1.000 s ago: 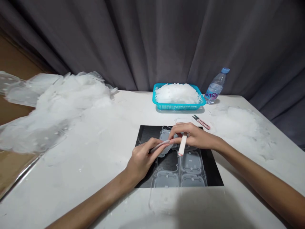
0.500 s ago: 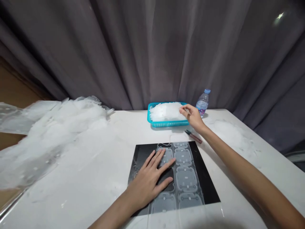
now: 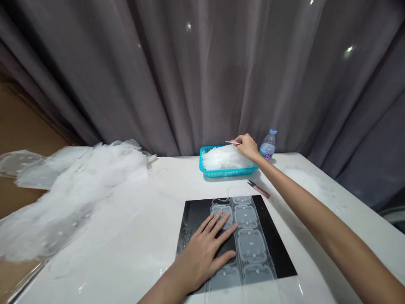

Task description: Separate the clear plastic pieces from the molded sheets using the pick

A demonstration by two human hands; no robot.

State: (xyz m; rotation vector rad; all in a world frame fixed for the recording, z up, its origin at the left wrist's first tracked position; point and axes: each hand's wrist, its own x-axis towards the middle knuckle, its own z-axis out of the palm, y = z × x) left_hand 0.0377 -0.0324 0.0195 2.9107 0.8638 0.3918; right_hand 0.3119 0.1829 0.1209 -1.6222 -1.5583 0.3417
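Observation:
My left hand [image 3: 207, 249] lies flat with spread fingers on a clear plastic sheet [image 3: 252, 244] marked with rows of rounded, frosty rectangular pieces. One spot beside the thumb shows black where a piece is absent. Beneath the sheet is a black mat [image 3: 276, 245]. My right hand [image 3: 248, 146] pinches a thin, pale flat piece [image 3: 231, 142], seen nearly edge-on, above a blue plastic basket [image 3: 229, 172]. Similar white translucent pieces [image 3: 221, 158] are heaped in that basket.
Small thread snips [image 3: 258, 189] lie between basket and mat. A water bottle [image 3: 268, 145] stands right of the basket. On the left spreads a large heap of translucent plastic scraps [image 3: 95, 177], partly over a cardboard box [image 3: 19, 114]. A grey curtain [image 3: 177, 84] hangs behind the table.
My right hand has shifted slightly left over the basket and turned, so the thin piece now shows edge-on above the pile. My left hand stays on the sheet. The view has tilted up a little.

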